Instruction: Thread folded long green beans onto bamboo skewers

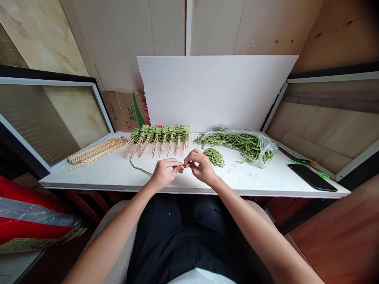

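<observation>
My left hand (165, 172) is closed round a long green bean (140, 169), whose free length trails left over the white tabletop. Close beside it, the fingertips of my right hand (200, 165) pinch together, almost touching the left fingertips. What sits between the right fingers is too small and covered to make out. Just beyond my right hand lies a small heap of short-cut bean pieces (214, 157). Behind my left hand stand several bundles of skewered bean pieces (166, 134), their bare stick ends pointing towards me.
Loose bamboo skewers (96, 153) lie at the left. A clear plastic bag (262, 148) of whole long beans (237, 142) is at the back right. A black phone (312, 177) rests near the right edge. A white board (219, 92) and a cardboard box (126, 110) stand behind.
</observation>
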Tool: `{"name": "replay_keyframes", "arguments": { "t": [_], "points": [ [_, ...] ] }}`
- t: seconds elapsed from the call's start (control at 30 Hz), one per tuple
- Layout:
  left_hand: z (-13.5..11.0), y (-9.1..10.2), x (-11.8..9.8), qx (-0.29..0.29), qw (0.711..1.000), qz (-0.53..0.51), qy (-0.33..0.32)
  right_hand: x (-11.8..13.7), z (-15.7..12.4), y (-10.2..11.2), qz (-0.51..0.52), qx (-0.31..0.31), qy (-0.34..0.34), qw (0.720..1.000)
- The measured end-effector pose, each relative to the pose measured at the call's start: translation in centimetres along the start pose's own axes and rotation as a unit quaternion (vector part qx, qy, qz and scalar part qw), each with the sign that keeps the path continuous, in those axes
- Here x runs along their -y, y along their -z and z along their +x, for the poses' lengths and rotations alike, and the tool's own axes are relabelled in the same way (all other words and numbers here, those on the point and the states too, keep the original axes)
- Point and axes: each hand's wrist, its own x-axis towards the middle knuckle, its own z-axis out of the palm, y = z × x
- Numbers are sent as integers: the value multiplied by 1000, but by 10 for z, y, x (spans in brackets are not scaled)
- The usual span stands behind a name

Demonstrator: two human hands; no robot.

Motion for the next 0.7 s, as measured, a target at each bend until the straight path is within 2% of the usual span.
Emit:
{"name": "replay_keyframes", "arguments": {
  "t": [0.3,0.43,0.5,0.57,0.63,0.7],
  "points": [
    [2,3,-10,-17,999,-4,-31,7,-6,-16,84,-86,-74,990],
    [1,6,-10,-27,996,25,-83,-1,-5,-21,198,-117,-139,963],
    [1,8,-7,-40,991,45,-118,-9,-1,-9,239,-159,-175,942],
    [1,10,-2,-72,988,43,-133,-22,3,13,211,-199,-184,939],
    [1,11,2,-105,987,27,-123,-39,3,40,125,-191,-180,957],
    [2,10,6,-114,989,15,-97,-61,-2,63,-6,-189,-174,966]
  ]
}}
